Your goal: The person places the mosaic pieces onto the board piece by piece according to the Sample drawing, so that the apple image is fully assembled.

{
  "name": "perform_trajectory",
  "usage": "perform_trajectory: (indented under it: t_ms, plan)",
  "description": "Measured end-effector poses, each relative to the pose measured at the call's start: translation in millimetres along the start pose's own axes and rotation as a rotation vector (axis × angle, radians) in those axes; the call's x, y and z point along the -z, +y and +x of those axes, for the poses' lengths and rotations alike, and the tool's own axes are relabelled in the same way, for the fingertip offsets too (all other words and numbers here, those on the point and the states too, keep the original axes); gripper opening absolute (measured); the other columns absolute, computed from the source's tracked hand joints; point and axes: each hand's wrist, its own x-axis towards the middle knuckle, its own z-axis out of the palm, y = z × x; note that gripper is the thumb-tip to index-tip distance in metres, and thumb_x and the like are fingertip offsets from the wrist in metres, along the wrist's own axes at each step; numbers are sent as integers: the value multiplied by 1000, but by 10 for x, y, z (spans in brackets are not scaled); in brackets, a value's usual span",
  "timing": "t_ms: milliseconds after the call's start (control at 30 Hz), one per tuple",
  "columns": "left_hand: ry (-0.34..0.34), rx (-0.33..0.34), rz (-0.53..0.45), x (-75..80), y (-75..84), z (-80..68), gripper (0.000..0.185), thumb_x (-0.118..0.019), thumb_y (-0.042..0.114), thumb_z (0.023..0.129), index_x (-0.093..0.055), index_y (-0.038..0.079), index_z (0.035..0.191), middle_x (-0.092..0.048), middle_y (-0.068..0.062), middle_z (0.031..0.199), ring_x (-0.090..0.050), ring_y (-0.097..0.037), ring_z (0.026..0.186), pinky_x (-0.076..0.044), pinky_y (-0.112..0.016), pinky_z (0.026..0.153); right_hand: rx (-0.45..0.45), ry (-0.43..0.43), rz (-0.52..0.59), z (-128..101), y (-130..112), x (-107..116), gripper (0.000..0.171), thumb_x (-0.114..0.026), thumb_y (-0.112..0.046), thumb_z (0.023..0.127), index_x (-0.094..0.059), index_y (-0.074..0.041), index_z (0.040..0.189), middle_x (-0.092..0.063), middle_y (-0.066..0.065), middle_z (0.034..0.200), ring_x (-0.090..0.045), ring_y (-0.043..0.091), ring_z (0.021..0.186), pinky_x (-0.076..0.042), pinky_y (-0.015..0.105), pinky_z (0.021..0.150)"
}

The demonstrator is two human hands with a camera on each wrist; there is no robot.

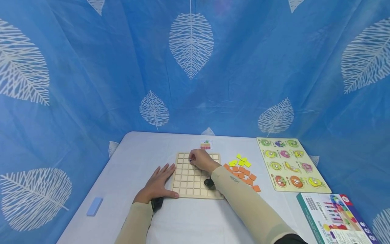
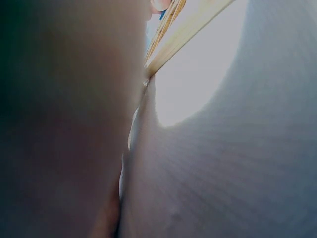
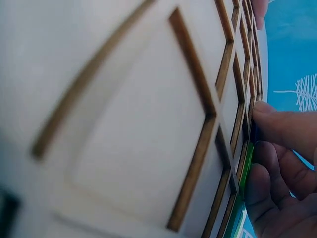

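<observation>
A wooden grid board (image 1: 186, 183) with square cells lies on the white table. My left hand (image 1: 158, 183) rests flat with spread fingers along its left edge, the thumb at the near left corner. Over the board's upper part, my right hand (image 1: 202, 159) pinches a small blue tile (image 1: 190, 160) at the grid. In the right wrist view, the fingers (image 3: 270, 116) hold its dark edge against the board, and a green tile (image 3: 246, 163) sits by the other fingertips. The right hand and forearm hide part of the board. The left wrist view is mostly blocked.
Yellow tiles (image 1: 240, 162) and orange tiles (image 1: 243, 172) lie loose right of the board. A small pattern card (image 1: 206, 144) is behind it. Farther right are a fruit puzzle board (image 1: 292, 164) and a printed box (image 1: 338, 217). A blue block (image 1: 94, 206) lies at left.
</observation>
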Motion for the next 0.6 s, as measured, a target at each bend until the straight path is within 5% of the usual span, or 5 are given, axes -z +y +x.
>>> perform_trajectory:
  t_ms: [600]
  plan:
    - [-3,10,-2,-12,-13,18,136,-84,80,62,-31,13,167,-28,-3,171,-14,-26,159,-4,-51,128,-32,42,47,25,30,-20,10,-82,-6,93,-73,-7,97,-66,-3,87,-64,11,82,-57,29,76]
